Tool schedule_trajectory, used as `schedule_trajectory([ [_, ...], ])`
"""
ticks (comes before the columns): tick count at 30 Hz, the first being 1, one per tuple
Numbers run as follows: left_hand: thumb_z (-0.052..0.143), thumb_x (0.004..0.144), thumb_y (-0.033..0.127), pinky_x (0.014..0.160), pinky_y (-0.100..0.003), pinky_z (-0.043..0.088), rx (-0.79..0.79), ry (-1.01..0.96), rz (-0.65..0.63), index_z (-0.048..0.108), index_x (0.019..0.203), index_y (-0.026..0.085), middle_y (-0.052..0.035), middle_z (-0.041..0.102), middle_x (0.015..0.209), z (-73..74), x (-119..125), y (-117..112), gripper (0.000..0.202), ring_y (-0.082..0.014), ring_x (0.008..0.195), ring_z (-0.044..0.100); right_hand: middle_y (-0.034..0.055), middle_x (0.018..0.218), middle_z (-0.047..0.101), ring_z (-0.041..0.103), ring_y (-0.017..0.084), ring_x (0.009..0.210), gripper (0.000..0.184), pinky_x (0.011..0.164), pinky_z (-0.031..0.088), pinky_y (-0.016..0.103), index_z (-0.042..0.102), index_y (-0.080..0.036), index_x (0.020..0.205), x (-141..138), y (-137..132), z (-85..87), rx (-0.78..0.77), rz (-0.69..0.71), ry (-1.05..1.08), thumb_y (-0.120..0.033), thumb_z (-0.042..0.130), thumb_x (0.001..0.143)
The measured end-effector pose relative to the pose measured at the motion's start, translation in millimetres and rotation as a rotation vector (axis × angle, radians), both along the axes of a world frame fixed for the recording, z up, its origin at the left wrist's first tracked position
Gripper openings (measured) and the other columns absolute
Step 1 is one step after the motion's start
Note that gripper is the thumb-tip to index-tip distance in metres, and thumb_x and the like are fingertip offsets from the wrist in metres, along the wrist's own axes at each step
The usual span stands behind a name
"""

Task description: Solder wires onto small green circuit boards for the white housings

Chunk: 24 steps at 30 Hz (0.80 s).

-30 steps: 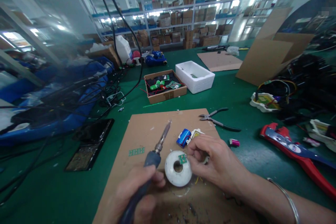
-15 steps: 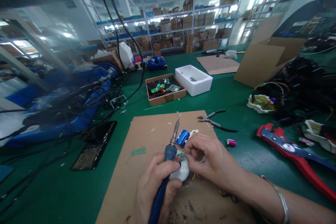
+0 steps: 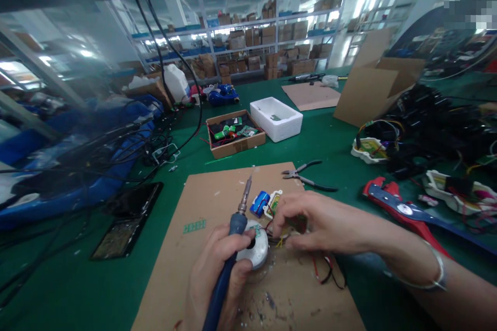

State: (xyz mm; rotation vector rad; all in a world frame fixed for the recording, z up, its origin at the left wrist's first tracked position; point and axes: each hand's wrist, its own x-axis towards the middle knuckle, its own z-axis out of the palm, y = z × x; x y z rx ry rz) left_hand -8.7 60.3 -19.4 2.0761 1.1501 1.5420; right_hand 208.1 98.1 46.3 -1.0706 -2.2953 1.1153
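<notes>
My left hand [image 3: 219,274] is closed round the blue handle of a soldering iron [image 3: 234,227], its tip pointing up and away. Just right of it sits a white solder spool [image 3: 257,251] on a brown cardboard mat [image 3: 217,196]. My right hand [image 3: 306,222] is pinched over a small part with thin red and black wires [image 3: 324,271] beside the spool; what the fingers hold is hidden. A blue battery pack [image 3: 259,204] and a small white housing [image 3: 272,203] lie just beyond the fingers. A small green circuit strip [image 3: 194,226] lies on the mat to the left.
Black-handled cutters [image 3: 306,178] lie past the mat. A cardboard tray of parts [image 3: 235,134] and a white foam box [image 3: 276,119] stand farther back. Red and blue plastic parts [image 3: 404,212] and wired housings [image 3: 370,149] are on the right; cables and a dark panel [image 3: 128,220] on the left.
My right hand has slid right off the spool, and the red and black wires now trail from under it. My left hand with the iron stays by the spool.
</notes>
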Motion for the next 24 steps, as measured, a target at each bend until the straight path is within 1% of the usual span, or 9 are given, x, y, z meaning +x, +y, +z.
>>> schedule_trajectory([
  [2,0.052,0.088,0.041,0.088,-0.032,0.041,0.013,-0.011,0.011,0.061,0.097,0.025,-0.0024,0.072,0.093,-0.2,1.1,0.2,0.021,-0.0209,0.098,0.058,-0.0015,0.091,0.066,0.059,0.014,0.087,0.014,0.08,0.043,0.027,0.068,-0.021,0.085,-3.1,-0.5,-4.3,0.059,-0.014,-0.024,-0.01,0.068,0.076],
  [5,0.052,0.088,0.041,0.086,-0.032,0.044,0.016,-0.02,0.023,0.06,0.097,0.024,-0.0029,0.072,0.091,-0.3,2.0,0.7,0.021,-0.021,0.096,0.06,-0.0009,0.082,0.065,0.058,0.013,0.078,0.006,0.072,0.043,0.025,0.066,-0.018,0.078,-3.2,3.2,-7.2,0.089,-0.101,-0.014,-0.013,0.066,0.08],
  [9,0.05,0.091,0.037,0.084,-0.031,0.045,0.043,-0.023,0.001,0.061,0.096,0.022,-0.0026,0.072,0.091,-2.3,1.6,2.3,0.02,-0.0193,0.09,0.062,-0.0022,0.069,0.061,0.053,0.01,0.062,0.007,0.057,0.038,0.022,0.064,-0.017,0.076,1.2,9.3,-8.2,0.039,-0.278,-0.024,-0.014,0.063,0.082],
  [13,0.051,0.09,0.033,0.082,-0.032,0.045,0.095,-0.042,-0.024,0.06,0.097,0.023,-0.0016,0.072,0.092,-8.0,0.2,5.5,0.016,-0.0197,0.089,0.062,-0.0009,0.071,0.062,0.056,0.011,0.064,0.01,0.056,0.038,0.021,0.056,-0.017,0.077,2.3,12.3,-12.2,-0.045,-0.371,0.017,-0.014,0.055,0.086],
  [16,0.052,0.089,0.032,0.083,-0.031,0.043,0.13,-0.026,-0.038,0.061,0.097,0.023,-0.0012,0.072,0.092,-11.4,-1.1,7.9,0.015,-0.0188,0.089,0.062,0.0008,0.074,0.064,0.059,0.012,0.067,0.012,0.058,0.04,0.022,0.05,-0.017,0.081,2.1,12.3,-15.3,-0.107,-0.357,0.054,-0.013,0.046,0.091],
  [18,0.052,0.089,0.033,0.083,-0.03,0.043,0.139,-0.027,-0.042,0.062,0.096,0.023,-0.0013,0.072,0.092,-12.5,-1.8,9.2,0.015,-0.0184,0.089,0.062,0.0003,0.074,0.063,0.057,0.012,0.066,0.012,0.057,0.039,0.022,0.049,-0.018,0.081,3.2,11.0,-16.7,-0.08,-0.309,0.001,-0.015,0.045,0.092],
  [20,0.053,0.089,0.032,0.082,-0.031,0.044,0.149,-0.039,-0.043,0.062,0.096,0.023,-0.0015,0.072,0.092,-13.3,-2.7,10.1,0.014,-0.0188,0.089,0.063,0.0005,0.077,0.062,0.056,0.013,0.069,0.005,0.06,0.04,0.023,0.052,-0.019,0.084,5.9,8.7,-18.3,-0.002,-0.242,-0.064,-0.017,0.052,0.089],
  [21,0.053,0.088,0.032,0.081,-0.032,0.045,0.15,-0.042,-0.045,0.062,0.096,0.023,-0.0016,0.072,0.091,-13.8,-3.2,10.3,0.015,-0.0194,0.088,0.063,0.0013,0.082,0.062,0.056,0.014,0.074,0.003,0.064,0.041,0.025,0.054,-0.019,0.088,7.7,7.5,-19.4,0.044,-0.205,-0.087,-0.019,0.057,0.086],
  [24,0.054,0.088,0.035,0.077,-0.031,0.046,0.095,-0.037,-0.047,0.063,0.094,0.026,-0.0006,0.072,0.092,-15.4,-5.6,9.5,0.014,-0.0187,0.084,0.064,0.0048,0.099,0.062,0.055,0.02,0.095,0.025,0.086,0.04,0.035,0.057,-0.02,0.101,13.3,4.4,-25.0,0.195,-0.145,-0.121,-0.024,0.069,0.079],
])
